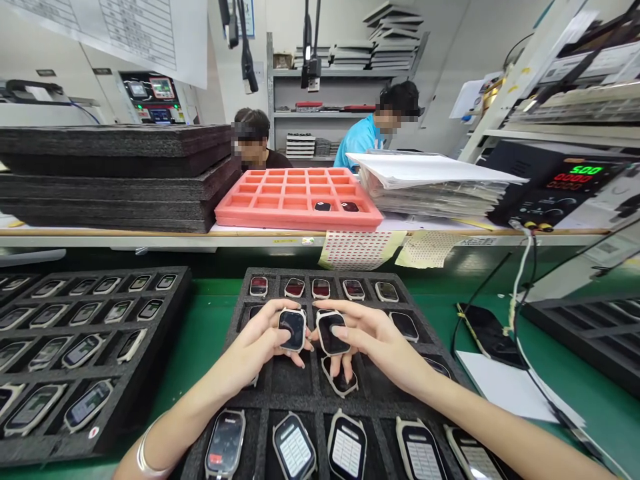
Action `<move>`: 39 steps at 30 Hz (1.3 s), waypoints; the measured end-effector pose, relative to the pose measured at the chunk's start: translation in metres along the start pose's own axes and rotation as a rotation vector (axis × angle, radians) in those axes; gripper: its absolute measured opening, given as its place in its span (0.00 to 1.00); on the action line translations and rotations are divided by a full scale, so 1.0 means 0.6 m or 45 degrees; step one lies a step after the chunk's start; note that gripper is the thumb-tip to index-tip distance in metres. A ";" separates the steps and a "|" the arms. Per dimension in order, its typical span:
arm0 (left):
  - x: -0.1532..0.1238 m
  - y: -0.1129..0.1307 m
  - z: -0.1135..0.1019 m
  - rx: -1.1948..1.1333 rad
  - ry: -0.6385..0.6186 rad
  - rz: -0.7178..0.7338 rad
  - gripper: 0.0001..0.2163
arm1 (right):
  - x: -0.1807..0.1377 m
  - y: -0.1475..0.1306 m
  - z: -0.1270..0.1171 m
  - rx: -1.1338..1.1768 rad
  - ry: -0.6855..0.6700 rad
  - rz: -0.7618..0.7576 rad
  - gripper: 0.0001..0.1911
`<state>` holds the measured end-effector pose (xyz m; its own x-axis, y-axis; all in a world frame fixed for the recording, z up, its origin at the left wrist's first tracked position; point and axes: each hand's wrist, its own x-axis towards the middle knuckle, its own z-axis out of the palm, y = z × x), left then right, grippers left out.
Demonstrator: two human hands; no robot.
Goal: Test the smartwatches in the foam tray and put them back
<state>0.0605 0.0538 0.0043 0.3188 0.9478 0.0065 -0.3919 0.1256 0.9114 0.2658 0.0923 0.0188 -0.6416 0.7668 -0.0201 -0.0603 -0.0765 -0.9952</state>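
Observation:
My left hand (267, 333) grips a smartwatch case (293, 323) with a dark screen, the thumb pressed on its glass. Close beside it, my right hand (367, 330) holds a second smartwatch case (330, 327), its thumb also on the dark screen. Both are held above a black foam tray (290, 380) with square compartments, most of them holding watch cases. Under my right fingers lies another watch case (344, 383), partly hidden by them. In the front row, several watches show lit keypad screens, such as one watch (347, 445); the leftmost watch (225, 443) is dark with a red mark.
Another foam tray (145, 353) of watches stands on the left. A shelf ahead bears black foam stacks (115, 173), a pink tray (300, 217), papers (430, 167) and a power supply (560, 187). A phone (490, 330) and cables lie right. Two people sit beyond; cables hang overhead.

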 end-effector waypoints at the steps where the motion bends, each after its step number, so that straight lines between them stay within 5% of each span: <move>1: 0.000 0.000 0.000 0.020 -0.008 0.003 0.14 | 0.000 0.000 0.001 -0.007 0.002 -0.004 0.27; 6: -0.001 0.002 0.002 0.282 0.013 0.099 0.19 | 0.000 -0.004 0.006 0.002 -0.037 -0.072 0.23; 12: -0.008 0.006 -0.003 0.624 -0.009 0.093 0.12 | -0.004 -0.008 0.003 -0.060 -0.158 -0.059 0.16; 22: -0.007 0.006 0.001 0.668 0.037 0.179 0.14 | -0.005 -0.005 0.004 -0.034 -0.160 -0.052 0.29; 39: -0.016 0.007 0.000 0.890 0.004 0.167 0.14 | -0.003 -0.006 0.002 -0.087 -0.169 -0.053 0.20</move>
<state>0.0557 0.0449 0.0082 0.3042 0.9432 0.1338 0.2192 -0.2059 0.9537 0.2663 0.0908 0.0227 -0.7352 0.6772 0.0294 -0.0394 0.0005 -0.9992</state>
